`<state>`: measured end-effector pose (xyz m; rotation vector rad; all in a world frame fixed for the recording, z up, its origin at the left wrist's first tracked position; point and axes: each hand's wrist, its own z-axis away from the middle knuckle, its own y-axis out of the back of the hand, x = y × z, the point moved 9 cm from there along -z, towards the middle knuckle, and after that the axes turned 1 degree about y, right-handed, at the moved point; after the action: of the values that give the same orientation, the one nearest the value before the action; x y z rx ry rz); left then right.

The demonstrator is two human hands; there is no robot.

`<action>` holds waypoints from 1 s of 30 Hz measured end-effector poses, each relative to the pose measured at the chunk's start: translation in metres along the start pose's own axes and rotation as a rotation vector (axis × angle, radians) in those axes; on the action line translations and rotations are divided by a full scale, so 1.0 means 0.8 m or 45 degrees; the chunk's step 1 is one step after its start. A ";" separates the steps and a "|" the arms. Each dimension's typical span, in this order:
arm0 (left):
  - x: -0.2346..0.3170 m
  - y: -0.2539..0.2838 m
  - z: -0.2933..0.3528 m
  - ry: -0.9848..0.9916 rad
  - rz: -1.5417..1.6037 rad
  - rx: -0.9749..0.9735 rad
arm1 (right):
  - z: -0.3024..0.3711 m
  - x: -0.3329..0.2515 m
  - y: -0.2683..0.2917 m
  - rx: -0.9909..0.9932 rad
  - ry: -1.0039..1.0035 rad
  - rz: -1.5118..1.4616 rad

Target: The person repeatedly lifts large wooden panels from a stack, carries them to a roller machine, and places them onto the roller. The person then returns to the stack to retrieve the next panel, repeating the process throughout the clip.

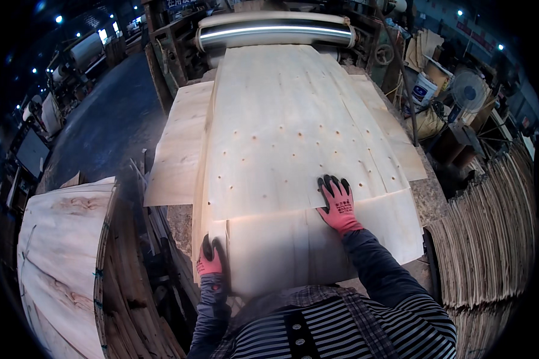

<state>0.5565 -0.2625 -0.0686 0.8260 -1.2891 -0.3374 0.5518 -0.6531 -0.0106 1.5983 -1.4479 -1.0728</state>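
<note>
A large pale wood veneer sheet (281, 119) with small knots lies on the work table and runs up to a metal roller (275, 33) at the far end. A shorter veneer piece (293, 245) lies at the near end, tucked under the big sheet's edge. My right hand (337, 203), in a red and black glove, presses flat across the seam where the two meet. My left hand (211, 257), gloved the same, grips the near left edge of the veneer with its fingers curled over it.
More veneer sheets (179, 149) lie beneath on the table. A tall stack of veneer (60, 251) stands at my left, another stack on edge (491, 227) at my right. A fan (468, 93) and a white bucket (423, 88) stand at the far right.
</note>
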 end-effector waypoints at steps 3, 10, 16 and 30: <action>-0.002 0.001 0.000 0.016 -0.029 0.016 | 0.000 -0.001 0.002 0.013 0.016 -0.001; 0.001 0.003 0.000 -0.023 -0.003 0.024 | -0.004 -0.006 0.018 -0.011 0.031 -0.037; -0.005 0.004 0.000 0.022 -0.057 0.022 | -0.046 -0.028 0.098 0.017 0.232 -0.022; 0.005 0.001 0.006 -0.023 -0.013 0.024 | -0.183 -0.037 0.049 0.122 0.291 -0.001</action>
<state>0.5531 -0.2664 -0.0652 0.8470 -1.3073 -0.3419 0.6701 -0.6317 0.0864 1.7271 -1.3614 -0.8022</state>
